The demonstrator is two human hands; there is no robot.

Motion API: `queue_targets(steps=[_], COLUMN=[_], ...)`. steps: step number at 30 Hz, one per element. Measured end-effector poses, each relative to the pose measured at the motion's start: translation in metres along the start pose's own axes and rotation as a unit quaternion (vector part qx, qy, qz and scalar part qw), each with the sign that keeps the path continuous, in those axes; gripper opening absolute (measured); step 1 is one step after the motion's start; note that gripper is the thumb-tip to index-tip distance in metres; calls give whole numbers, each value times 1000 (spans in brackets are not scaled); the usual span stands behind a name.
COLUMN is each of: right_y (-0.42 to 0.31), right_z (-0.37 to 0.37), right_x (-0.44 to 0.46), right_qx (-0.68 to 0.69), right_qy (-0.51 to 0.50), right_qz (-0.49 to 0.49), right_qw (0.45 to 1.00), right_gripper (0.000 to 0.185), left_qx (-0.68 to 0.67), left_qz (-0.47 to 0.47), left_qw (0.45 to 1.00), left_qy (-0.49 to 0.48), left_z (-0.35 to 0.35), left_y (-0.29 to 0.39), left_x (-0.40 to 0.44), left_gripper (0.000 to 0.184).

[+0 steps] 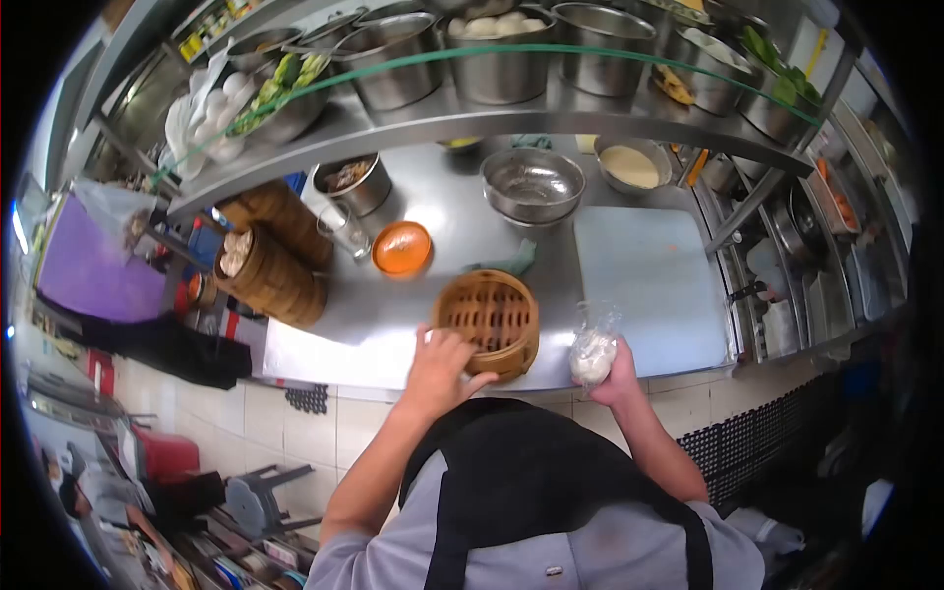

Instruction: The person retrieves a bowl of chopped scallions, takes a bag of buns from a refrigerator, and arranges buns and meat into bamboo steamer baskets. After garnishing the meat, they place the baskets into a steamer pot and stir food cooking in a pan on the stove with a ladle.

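Observation:
A round bamboo steamer basket [489, 320] with a slatted base stands near the front edge of the steel counter, with no food visible on its slats. My left hand [440, 372] grips its near left side, thumb along the front wall and fingers by the rim. To the right of the steamer, my right hand [618, 374] is closed around a clear plastic bag [594, 356] with something white inside. The bag's loose end sticks up above the hand. What the white contents are, I cannot make out.
Stacked bamboo steamers [270, 275] stand at the left. An orange bowl [401, 249], a glass [344, 231], a metal bowl [532, 184] and a green cloth [511, 260] lie behind. A white cutting board [649, 285] is at right. Overhead, a shelf [472, 126] holds several pots.

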State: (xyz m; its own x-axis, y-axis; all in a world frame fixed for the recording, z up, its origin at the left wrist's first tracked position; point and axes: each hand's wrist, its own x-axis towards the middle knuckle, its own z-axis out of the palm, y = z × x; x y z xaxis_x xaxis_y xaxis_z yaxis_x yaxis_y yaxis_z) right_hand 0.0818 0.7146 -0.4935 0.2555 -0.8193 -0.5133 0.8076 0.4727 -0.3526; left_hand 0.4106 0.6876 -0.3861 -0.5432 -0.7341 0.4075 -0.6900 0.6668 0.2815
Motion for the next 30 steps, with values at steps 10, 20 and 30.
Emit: queue_targets(steps=[10, 20, 30], right_y=[-36, 115, 172], right_z=[50, 271, 307], right_x=[22, 145, 217], right_qx=[-89, -659, -778], right_qy=[87, -79, -170], right_qz=[-184, -369, -262], right_qw=[975, 650, 545], right_gripper=[36, 28, 39], left_qx=[115, 93, -103], left_qz=[-77, -188, -206], left_qw=[989, 977, 963], left_qy=[54, 43, 137], left_z=[-48, 6, -27], left_y=[-28, -136, -178], left_x=[-28, -128, -132], left_gripper=[35, 37, 32])
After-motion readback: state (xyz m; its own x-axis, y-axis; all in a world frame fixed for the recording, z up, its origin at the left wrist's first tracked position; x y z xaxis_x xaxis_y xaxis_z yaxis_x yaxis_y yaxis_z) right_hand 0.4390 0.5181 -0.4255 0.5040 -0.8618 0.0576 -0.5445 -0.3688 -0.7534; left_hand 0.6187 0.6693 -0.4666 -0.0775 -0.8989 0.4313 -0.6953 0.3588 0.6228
